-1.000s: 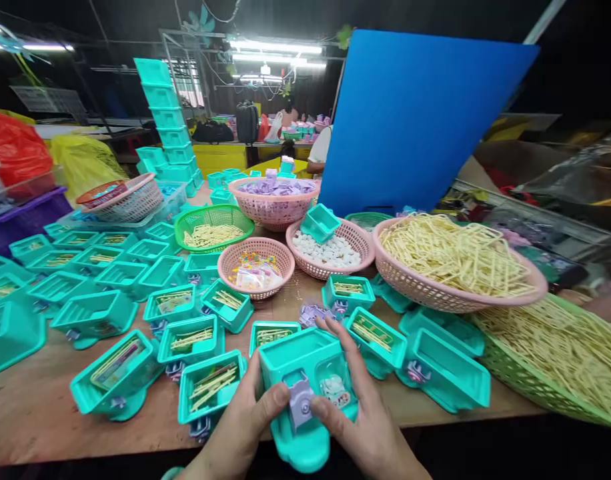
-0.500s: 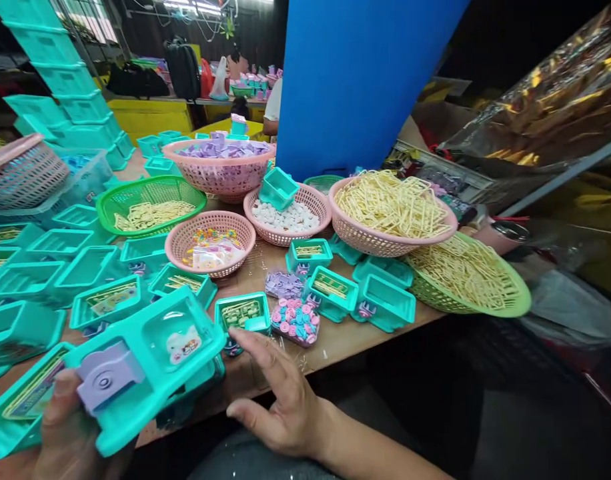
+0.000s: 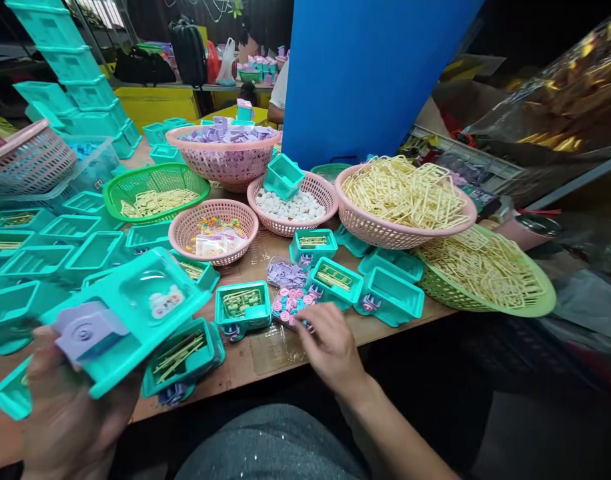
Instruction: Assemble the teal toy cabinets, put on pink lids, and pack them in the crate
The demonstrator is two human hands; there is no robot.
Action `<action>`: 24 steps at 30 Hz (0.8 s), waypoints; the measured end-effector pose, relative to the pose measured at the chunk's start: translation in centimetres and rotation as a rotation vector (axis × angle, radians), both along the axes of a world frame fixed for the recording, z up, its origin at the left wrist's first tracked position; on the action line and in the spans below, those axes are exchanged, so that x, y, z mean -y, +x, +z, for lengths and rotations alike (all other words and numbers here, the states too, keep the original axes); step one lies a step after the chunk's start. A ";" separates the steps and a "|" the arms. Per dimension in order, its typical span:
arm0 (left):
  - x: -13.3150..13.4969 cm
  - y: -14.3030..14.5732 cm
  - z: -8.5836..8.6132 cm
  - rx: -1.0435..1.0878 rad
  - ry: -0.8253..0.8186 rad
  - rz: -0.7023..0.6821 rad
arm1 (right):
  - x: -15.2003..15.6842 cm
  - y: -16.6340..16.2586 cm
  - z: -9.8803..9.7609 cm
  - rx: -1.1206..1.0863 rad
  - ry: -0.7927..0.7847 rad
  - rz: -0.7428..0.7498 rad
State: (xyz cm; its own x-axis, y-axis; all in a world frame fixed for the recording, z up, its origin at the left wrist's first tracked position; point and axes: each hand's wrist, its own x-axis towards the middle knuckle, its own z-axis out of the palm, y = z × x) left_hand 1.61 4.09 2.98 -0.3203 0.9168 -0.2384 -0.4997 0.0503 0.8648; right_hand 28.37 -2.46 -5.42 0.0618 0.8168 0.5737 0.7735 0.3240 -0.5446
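Observation:
My left hand [image 3: 80, 407] grips a teal plastic toy housing [image 3: 135, 327], tilted, at the lower left. A purple piece with a round boss [image 3: 88, 331] is fitted in it, near my thumb. Behind a clear window at its other end lie small white figures [image 3: 166, 302]. My right hand [image 3: 333, 347] is at a small tray of pink and blue round pieces [image 3: 288, 303], its fingertips pinched together at the tray's right edge. Whether a piece is between them is hidden. A container of small purple parts [image 3: 286, 272] stands just behind the tray.
Teal boxes [image 3: 243, 303] with yellowish sticks stand around the hands. Behind are pink baskets of white pieces [image 3: 293, 205], purple parts [image 3: 225, 137] and yellow frames [image 3: 405, 193]. A blue panel [image 3: 370, 80] rises beyond. The table's front edge runs below my right hand.
My right hand has moved right to the tray of round pieces, its fingers going from spread to pinched. The left hand has shifted slightly left with the toy housing, and the view has moved a little.

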 end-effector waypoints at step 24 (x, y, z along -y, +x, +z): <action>-0.2 3.0 -2.9 0.029 -0.023 -0.207 | -2.3 0.5 -1.3 0.392 -0.199 0.066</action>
State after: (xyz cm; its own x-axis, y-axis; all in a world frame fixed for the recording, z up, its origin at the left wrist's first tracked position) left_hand 4.64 4.32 0.10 -0.1188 0.9566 -0.2661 -0.5015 0.1735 0.8476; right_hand 28.89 -0.21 -6.72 -0.1855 0.9085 0.3746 0.9152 0.2985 -0.2707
